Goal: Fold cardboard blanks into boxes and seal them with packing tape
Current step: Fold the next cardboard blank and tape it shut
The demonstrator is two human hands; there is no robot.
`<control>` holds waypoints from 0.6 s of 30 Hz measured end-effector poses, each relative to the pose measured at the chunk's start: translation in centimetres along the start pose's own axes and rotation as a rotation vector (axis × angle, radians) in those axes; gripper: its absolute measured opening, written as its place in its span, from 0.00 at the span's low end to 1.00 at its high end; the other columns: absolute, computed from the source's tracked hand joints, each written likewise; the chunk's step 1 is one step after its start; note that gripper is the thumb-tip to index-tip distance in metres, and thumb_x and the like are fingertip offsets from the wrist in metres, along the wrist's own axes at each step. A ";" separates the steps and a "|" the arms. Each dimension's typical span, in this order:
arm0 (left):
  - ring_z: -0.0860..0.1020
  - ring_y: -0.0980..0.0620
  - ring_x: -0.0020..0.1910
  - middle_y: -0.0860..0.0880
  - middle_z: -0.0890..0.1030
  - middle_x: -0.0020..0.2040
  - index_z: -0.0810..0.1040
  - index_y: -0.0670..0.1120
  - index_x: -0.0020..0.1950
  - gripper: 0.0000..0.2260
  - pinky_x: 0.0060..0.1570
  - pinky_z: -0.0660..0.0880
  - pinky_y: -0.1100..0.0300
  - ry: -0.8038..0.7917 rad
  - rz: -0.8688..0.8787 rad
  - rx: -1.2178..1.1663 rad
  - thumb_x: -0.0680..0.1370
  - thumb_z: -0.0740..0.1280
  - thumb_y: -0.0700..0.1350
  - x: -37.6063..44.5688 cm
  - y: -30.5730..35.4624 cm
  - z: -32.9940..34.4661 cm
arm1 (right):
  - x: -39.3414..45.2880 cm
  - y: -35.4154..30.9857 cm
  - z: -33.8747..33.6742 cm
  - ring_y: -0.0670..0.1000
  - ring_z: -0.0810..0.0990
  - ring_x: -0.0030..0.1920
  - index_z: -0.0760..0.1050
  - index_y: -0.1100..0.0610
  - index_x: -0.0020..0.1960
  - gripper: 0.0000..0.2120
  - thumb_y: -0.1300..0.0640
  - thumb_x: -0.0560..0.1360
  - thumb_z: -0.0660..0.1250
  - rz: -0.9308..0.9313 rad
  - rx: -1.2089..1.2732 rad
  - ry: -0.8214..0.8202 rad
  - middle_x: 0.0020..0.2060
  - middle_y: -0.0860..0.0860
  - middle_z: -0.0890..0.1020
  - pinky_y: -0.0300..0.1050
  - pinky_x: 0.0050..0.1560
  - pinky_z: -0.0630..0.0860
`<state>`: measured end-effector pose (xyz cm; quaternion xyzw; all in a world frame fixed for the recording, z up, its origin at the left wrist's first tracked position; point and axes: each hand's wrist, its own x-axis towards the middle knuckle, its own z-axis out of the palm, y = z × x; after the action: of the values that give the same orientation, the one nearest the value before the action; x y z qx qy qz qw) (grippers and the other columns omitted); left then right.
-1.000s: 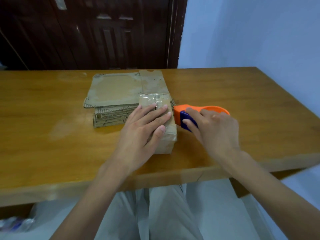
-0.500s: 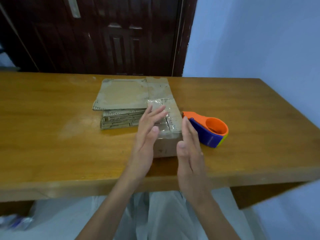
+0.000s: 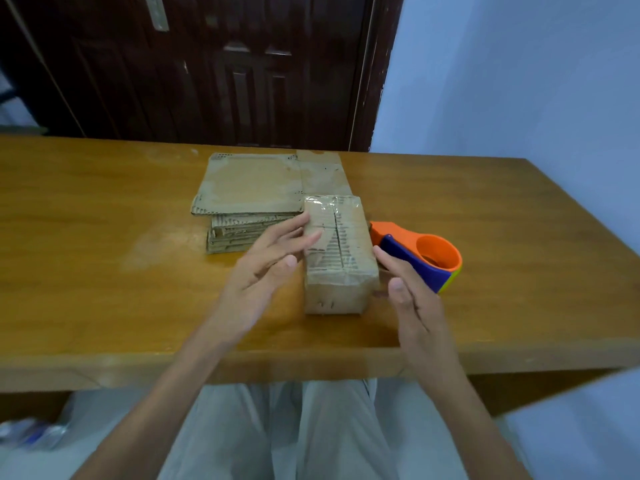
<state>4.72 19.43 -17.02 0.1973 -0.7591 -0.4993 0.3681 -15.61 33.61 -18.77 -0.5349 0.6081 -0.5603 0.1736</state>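
Now that your right hand (image 3: 414, 299) has let go of the tape dispenser (image 3: 420, 256), left on the desk (image 3: 104, 271), both hands flank the taped box (image 3: 337, 251), fingers straight and empty; your left hand (image 3: 266, 271) has lifted off its top, so sealing looks done.

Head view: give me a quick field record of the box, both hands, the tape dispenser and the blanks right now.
box: folded box on the table, clear tape across its top
left hand: left hand open, fingers at the box's left side
right hand: right hand open, by the box's right side; contact unclear
tape dispenser: tape dispenser lying right of the box, unheld
blanks: stack of blanks behind-left of the box
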 end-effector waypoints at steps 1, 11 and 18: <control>0.68 0.51 0.79 0.51 0.71 0.79 0.80 0.43 0.71 0.15 0.73 0.73 0.45 -0.025 0.025 0.032 0.86 0.63 0.41 -0.3 0.3 -1.0 | 0.5 0.2 -0.9 0.50 0.78 0.69 0.73 0.53 0.76 0.20 0.55 0.86 0.58 -0.077 -0.089 -0.029 0.68 0.41 0.80 0.59 0.61 0.81; 0.76 0.52 0.72 0.53 0.74 0.77 0.84 0.45 0.66 0.19 0.60 0.82 0.52 -0.131 0.108 0.201 0.75 0.76 0.41 0.6 0.6 -3.1 | 3.8 -0.4 -4.8 0.49 0.81 0.65 0.76 0.52 0.74 0.21 0.52 0.82 0.69 -0.300 -0.325 -0.339 0.66 0.44 0.81 0.51 0.54 0.83; 0.78 0.54 0.68 0.54 0.73 0.77 0.83 0.47 0.66 0.22 0.59 0.82 0.57 -0.132 0.126 0.267 0.72 0.78 0.44 0.6 0.8 -3.1 | 3.9 -0.6 -5.2 0.49 0.80 0.66 0.76 0.51 0.74 0.26 0.48 0.78 0.74 -0.299 -0.337 -0.362 0.66 0.44 0.81 0.49 0.51 0.84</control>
<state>6.77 17.47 -15.37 0.1631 -0.8522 -0.3817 0.3184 -21.02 33.01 -15.07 -0.7312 0.5662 -0.3660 0.1037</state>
